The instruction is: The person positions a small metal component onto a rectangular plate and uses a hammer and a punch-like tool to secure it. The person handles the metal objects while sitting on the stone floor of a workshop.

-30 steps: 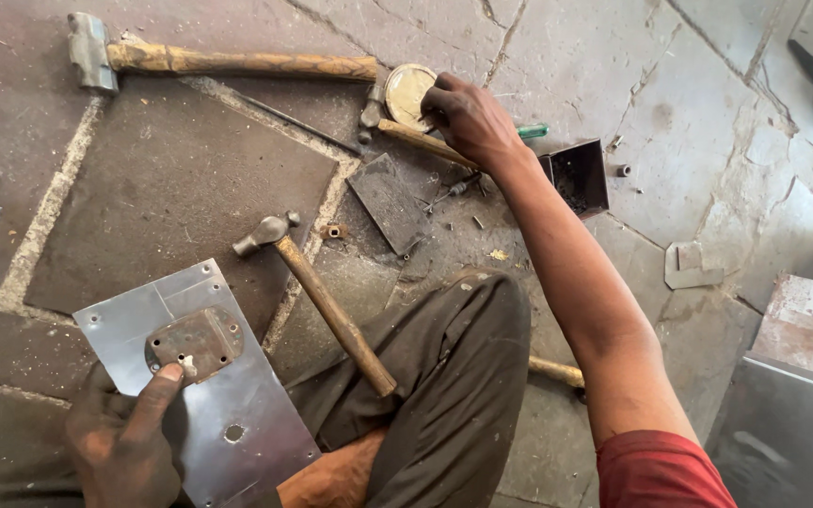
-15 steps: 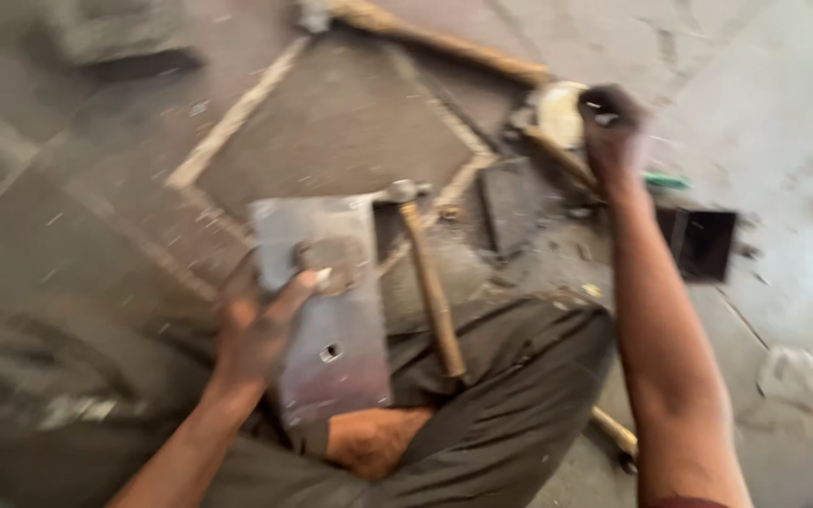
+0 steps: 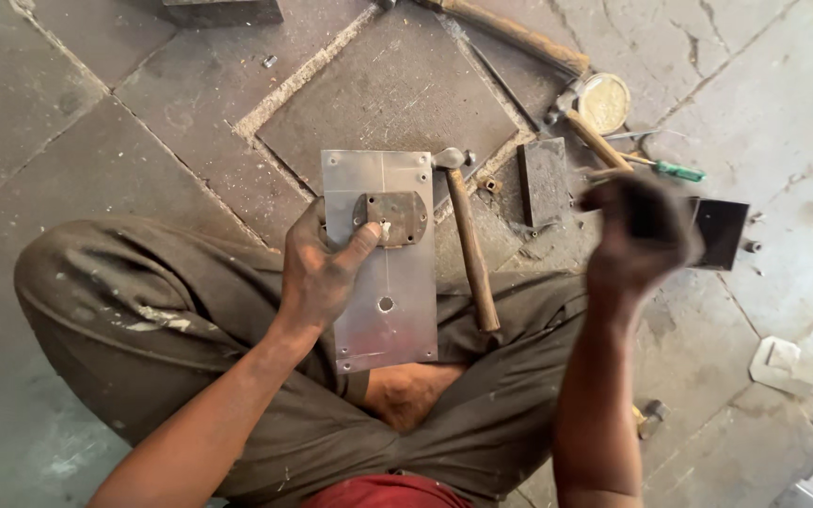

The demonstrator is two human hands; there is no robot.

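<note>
Bare stone floor (image 3: 143, 122) lies open to the left of the metal plate (image 3: 383, 282). To the right, passage is crowded: a hammer (image 3: 470, 249) lies just beside the plate, then a dark block (image 3: 544, 181), a screwdriver (image 3: 675, 170), a black box (image 3: 719, 232) and a round tin (image 3: 604, 102) cluster near.

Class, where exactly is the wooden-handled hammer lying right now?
In the head view the wooden-handled hammer lies centre frame, just right of the shiny rectangular metal plate, its handle end resting on the person's trouser leg.
</note>
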